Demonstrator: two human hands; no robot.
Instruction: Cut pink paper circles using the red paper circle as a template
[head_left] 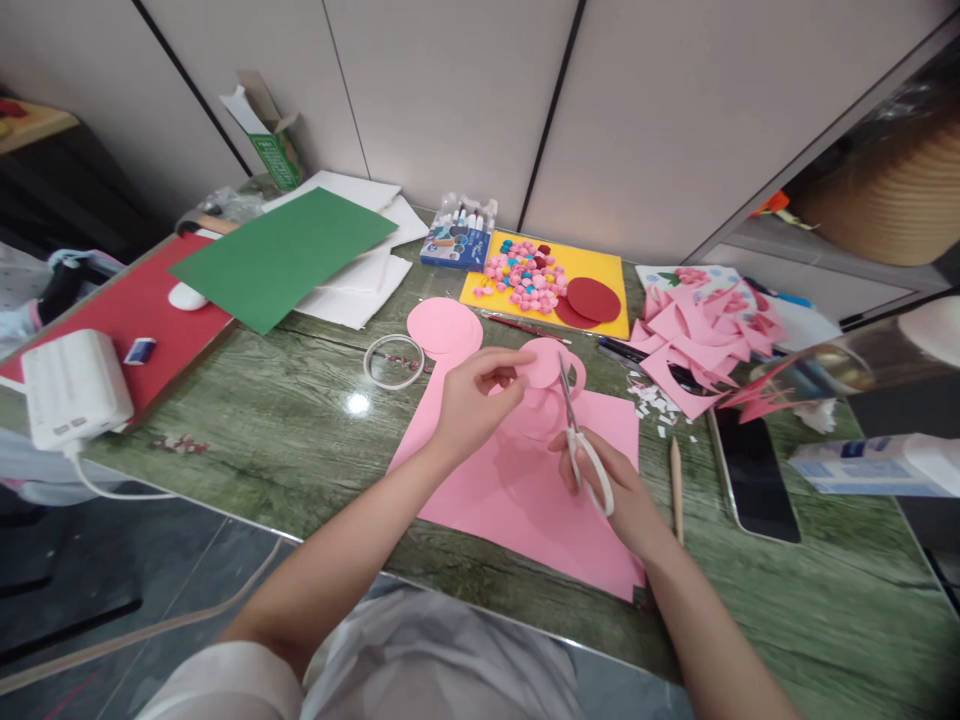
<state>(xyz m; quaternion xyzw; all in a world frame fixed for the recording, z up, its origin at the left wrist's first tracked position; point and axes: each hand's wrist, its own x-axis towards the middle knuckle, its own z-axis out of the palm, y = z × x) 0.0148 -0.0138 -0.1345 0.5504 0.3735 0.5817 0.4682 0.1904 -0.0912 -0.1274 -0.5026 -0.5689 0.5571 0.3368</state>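
Note:
My left hand point(484, 395) pinches a pink paper circle point(543, 364) by its left edge. White-handled scissors point(592, 470) are in my right hand point(611, 485), with the fingers through the loops. Their blades meet the circle's right edge, where a curved pink strip point(577, 372) hangs off it. Beneath both hands lies a large pink sheet point(525, 510) on the green table. Two overlapping pink circles point(444, 327) rest farther left, beside a white ring point(394, 362).
Colored pompoms point(525, 278) and dark red circles point(592, 302) lie on a yellow sheet point(611, 265). Pink scraps point(701, 335), a pencil point(676, 490) and a phone point(756, 475) are on the right. A green sheet point(289, 255) and a white power bank point(75, 388) are on the left.

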